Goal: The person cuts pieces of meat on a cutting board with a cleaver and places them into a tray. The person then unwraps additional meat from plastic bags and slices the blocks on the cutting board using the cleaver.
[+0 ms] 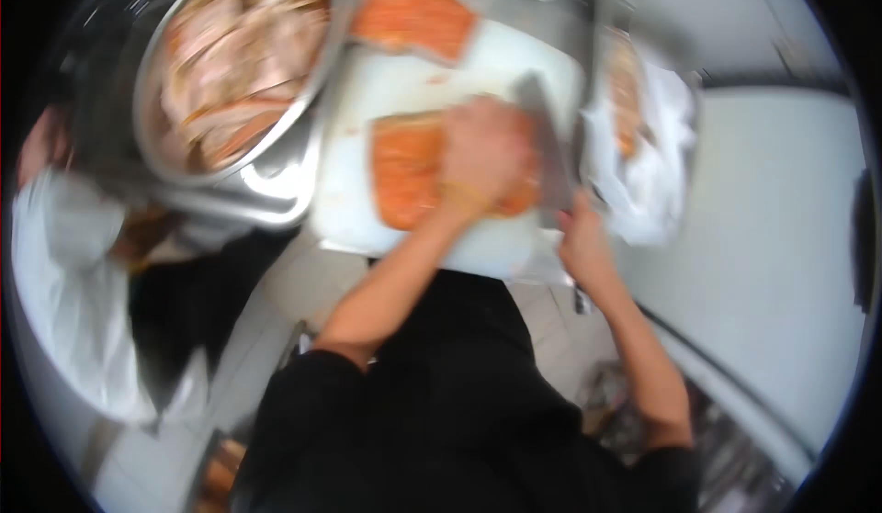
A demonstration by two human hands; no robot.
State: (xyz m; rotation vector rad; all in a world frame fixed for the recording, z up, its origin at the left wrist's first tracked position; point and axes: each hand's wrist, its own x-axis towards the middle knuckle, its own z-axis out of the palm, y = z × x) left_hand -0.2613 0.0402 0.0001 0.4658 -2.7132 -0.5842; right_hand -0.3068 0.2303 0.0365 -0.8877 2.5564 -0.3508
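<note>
A piece of orange salmon fillet (pixel 401 175) lies on the white cutting board (pixel 344 205). Pressed on top of its right part is my left hand (pixel 484 150); motion blur smears the fingers, so their pose is unclear. My right hand (pixel 588 245) is closed around the handle of a broad-bladed knife (pixel 549 159). The blade points away from me, along the right end of the fillet beside my left hand. Whether its edge touches the fish is too blurred to tell. Another salmon piece (pixel 415 22) sits at the board's far left corner.
A metal bowl (pixel 147 136) of pale fish pieces (pixel 243 58) stands on a metal tray (pixel 292 202) to the left. Right of the board, white plastic (pixel 657 146) surrounds an orange-brown item. Another person's white sleeve (pixel 73 302) and hand (pixel 44 146) are at far left.
</note>
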